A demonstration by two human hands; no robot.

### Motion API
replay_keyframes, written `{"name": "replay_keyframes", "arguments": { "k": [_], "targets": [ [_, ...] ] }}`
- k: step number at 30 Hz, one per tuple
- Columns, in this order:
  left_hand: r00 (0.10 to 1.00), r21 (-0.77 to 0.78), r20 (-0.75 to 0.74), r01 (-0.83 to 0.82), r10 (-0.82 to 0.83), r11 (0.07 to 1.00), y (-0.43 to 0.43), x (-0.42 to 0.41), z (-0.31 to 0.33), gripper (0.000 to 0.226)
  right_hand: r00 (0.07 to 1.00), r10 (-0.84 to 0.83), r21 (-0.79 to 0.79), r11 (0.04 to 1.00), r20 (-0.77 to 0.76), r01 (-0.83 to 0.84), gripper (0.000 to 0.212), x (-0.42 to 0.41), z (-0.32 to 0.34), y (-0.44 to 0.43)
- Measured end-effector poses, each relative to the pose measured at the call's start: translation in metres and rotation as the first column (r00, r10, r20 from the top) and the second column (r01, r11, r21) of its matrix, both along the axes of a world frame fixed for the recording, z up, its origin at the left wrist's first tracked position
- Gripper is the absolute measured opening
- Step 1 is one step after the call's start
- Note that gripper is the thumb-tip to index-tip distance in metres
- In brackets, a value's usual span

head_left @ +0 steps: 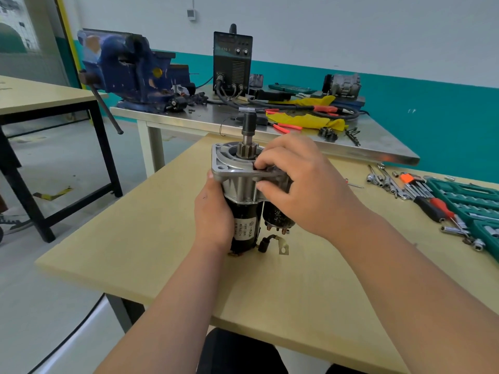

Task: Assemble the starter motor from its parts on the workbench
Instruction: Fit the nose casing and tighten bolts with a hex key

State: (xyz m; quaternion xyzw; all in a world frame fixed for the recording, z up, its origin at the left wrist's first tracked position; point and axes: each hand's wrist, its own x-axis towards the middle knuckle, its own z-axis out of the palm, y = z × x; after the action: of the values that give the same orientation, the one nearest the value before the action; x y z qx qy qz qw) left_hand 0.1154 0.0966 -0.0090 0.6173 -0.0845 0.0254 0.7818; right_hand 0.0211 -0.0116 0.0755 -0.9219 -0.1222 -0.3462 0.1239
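Note:
The starter motor (243, 201) stands upright on the wooden workbench (151, 238), pinion shaft (248, 136) pointing up through the silver nose housing (232, 168). My left hand (213, 211) wraps the black motor body from the left. My right hand (302, 182) grips the black solenoid (275, 220) beside the housing flange, fingertips pressed at the flange's right edge. A short lead with a metal terminal tab (282, 248) hangs loose at the base.
Sockets, hex keys and a red-handled screwdriver (432, 203) lie at the right beside a green tool case (472, 201). Behind stands a steel table (351, 147) with a blue vise (129, 68), a black welder box (232, 60) and yellow cloth.

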Motion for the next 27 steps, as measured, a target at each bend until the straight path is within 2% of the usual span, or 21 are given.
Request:
{"name": "replay_keyframes", "arguments": {
  "k": [6, 15, 19, 20, 22, 25, 27],
  "targets": [
    [0.999, -0.009, -0.023, -0.023, 0.023, 1.0, -0.001, 0.001, -0.004, 0.048, 0.992, -0.076, 0.009, 0.997, 0.1, 0.075, 0.02, 0.001, -0.01, 0.01],
    [1.0, 0.0, -0.013, -0.022, 0.022, 1.0, -0.03, -0.014, 0.0, 0.051, 0.999, 0.019, 0.079, 0.997, 0.041, -0.023, 0.02, -0.008, -0.011, -0.031],
    [0.998, 0.022, -0.014, 0.067, -0.067, 0.998, -0.047, -0.021, 0.004, 0.047, 0.998, 0.062, 0.123, 0.991, -0.023, -0.059, 0.02, -0.019, -0.009, -0.058],
    [0.996, 0.032, -0.002, 0.089, -0.089, 0.995, -0.049, -0.022, 0.004, 0.051, 0.998, 0.063, 0.137, 0.989, -0.028, -0.058, 0.02, -0.02, -0.01, -0.063],
    [0.99, 0.044, 0.07, 0.118, -0.121, 0.992, -0.051, -0.02, 0.0, 0.065, 0.998, 0.067, 0.156, 0.986, -0.016, -0.063, 0.02, -0.022, -0.012, -0.068],
    [0.933, 0.12, 0.304, 0.162, -0.191, 0.98, -0.046, -0.02, -0.008, 0.054, 0.997, 0.079, 0.139, 0.987, 0.007, -0.079, 0.021, -0.021, -0.013, -0.07],
    [0.893, 0.168, 0.367, 0.212, -0.26, 0.963, -0.041, -0.019, -0.013, 0.057, 0.995, 0.097, 0.112, 0.989, 0.006, -0.097, 0.021, -0.017, -0.011, -0.068]
  ]
}}
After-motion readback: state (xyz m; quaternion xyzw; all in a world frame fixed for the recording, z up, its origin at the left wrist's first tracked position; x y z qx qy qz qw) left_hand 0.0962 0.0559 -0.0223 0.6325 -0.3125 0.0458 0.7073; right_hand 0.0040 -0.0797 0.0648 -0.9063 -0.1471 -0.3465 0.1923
